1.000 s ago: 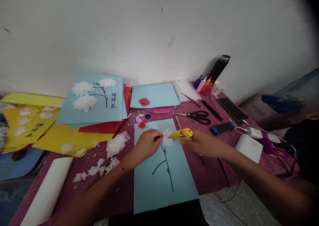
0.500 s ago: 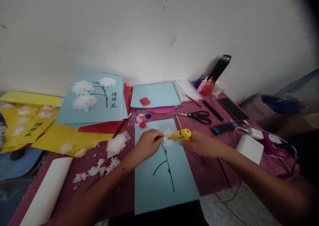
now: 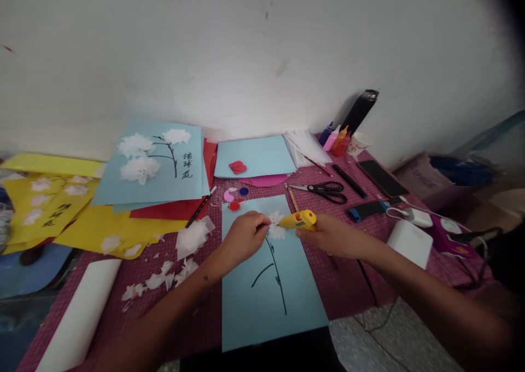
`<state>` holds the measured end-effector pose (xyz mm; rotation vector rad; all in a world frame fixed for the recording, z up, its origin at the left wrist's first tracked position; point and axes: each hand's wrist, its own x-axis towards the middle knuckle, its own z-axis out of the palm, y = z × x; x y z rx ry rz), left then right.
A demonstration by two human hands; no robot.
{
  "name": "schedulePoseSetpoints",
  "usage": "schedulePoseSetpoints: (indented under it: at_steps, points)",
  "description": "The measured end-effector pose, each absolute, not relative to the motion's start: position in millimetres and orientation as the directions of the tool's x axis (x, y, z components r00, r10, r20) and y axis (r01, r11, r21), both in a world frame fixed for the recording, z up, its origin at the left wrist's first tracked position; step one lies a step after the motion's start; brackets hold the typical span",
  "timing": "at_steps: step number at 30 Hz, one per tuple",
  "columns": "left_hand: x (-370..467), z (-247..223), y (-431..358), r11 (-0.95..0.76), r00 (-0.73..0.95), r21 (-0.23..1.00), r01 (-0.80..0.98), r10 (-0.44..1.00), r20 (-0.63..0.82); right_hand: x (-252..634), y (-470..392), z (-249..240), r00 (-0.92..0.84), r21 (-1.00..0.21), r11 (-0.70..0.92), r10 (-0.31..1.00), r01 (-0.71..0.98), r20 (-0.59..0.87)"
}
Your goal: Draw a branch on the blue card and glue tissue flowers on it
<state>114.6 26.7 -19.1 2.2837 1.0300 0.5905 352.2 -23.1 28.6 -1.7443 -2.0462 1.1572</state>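
My right hand (image 3: 324, 234) is wrapped round a yellow glue gun (image 3: 301, 219), its nozzle pointing left at a white paper flower (image 3: 276, 227). The flower lies at the top of a light blue sheet (image 3: 262, 317) with a black branch drawn on it. Just left of the flower, my left hand (image 3: 249, 234) has its thumb and fingers pinched together at the petal edge; what is between the fingertips is too small to make out. Left of the sheet are a stack of white tissue squares (image 3: 193, 237) and loose white paper petals (image 3: 159, 278).
Scissors (image 3: 326, 190), a black marker (image 3: 349, 180) and a phone (image 3: 382, 178) lie to the right, near a power strip (image 3: 449, 235) with cables. Paint bottles (image 3: 338, 140) and a black flask (image 3: 360, 112) stand by the wall. A finished flower picture (image 3: 159, 189) rests at back left.
Both hands and the glue gun stay almost in place over the flower. The whole view has shifted slightly.
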Motion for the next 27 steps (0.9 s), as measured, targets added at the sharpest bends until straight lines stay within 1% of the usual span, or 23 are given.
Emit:
schedulePoseSetpoints:
  at_steps: [6, 9, 11, 15, 23, 27]
  points:
    - [119, -17, 27, -0.564, 0.622, 0.633, 0.529, 0.766, 0.162, 354, -25, 26, -0.266, -0.679, -0.018, 0.913, 0.734, -0.311]
    - [123, -17, 28, -0.566, 0.629, 0.625, 0.538, 0.763, 0.15, 356, -27, 28, -0.267, -0.709, -0.028, 0.915, 0.704, -0.302]
    - [126, -17, 30, -0.568, 0.631, 0.612, 0.55, 0.763, 0.142, 357, -29, 29, -0.255, -0.724, -0.064, 0.911, 0.687, -0.323]
    - [132, -18, 33, -0.601, 0.654, 0.562, 0.568, 0.744, 0.136, 360, -33, 27, -0.212, -0.73, -0.178, 0.888, 0.66, -0.408]
    - [141, -16, 34, -0.663, 0.716, 0.449, 0.599, 0.695, 0.071, 365, -38, 18, -0.223, -0.778, -0.203, 0.888, 0.595, -0.402]
    - [144, -11, 34, -0.665, 0.722, 0.4, 0.63, 0.692, 0.013, 364, -38, 19, -0.212, -0.761, -0.207, 0.886, 0.614, -0.412]
